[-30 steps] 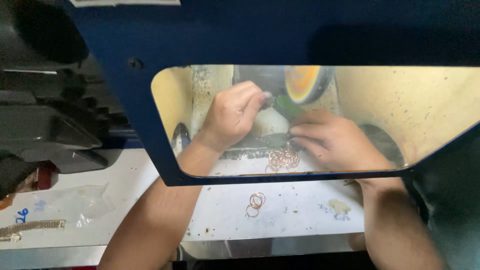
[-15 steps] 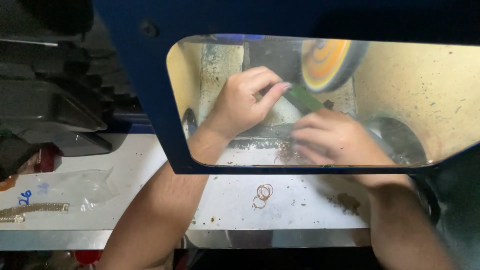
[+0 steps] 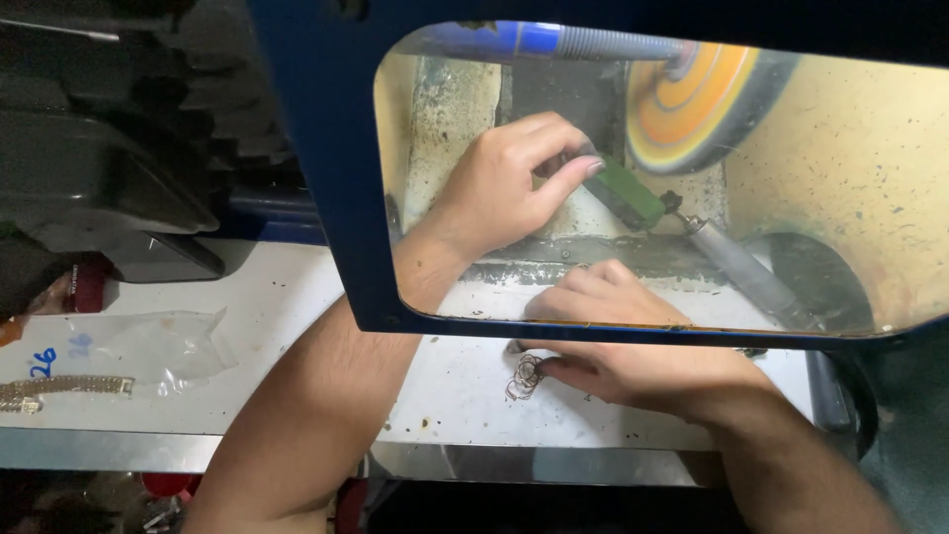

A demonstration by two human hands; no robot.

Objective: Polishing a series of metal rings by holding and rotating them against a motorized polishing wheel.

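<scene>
Green polishing compound, a short bar (image 3: 625, 193), sits pinched between the thumb and fingers of the left hand (image 3: 504, 178), which holds it up inside the blue hood (image 3: 326, 198) just below and left of the orange-and-yellow buffing wheel (image 3: 697, 94). The bar's far end lies near the wheel's rim; whether it touches cannot be told through the window. Judging from that, the wheel is being charged with compound or is about to be, and no piece is at the wheel.

Lower down, the right hand (image 3: 633, 346) rests on the white bench (image 3: 297, 326) at the hood's mouth, its fingertips closed on a small cluster of thin wire rings (image 3: 526, 376). The rings lie on the bench just outside the lower edge of the hood, touching the fingers. They look dull rather than bright, though they are too small to be sure, so the buffing of these rings seems to lie ahead.

A slim metal handpiece (image 3: 751, 277) lies slanted inside the hood, to the right of both hands. Off to the left, well apart from the work, a clear plastic bag (image 3: 148, 346) and a pale chain strap (image 3: 59, 388) lie untouched on the bench.
</scene>
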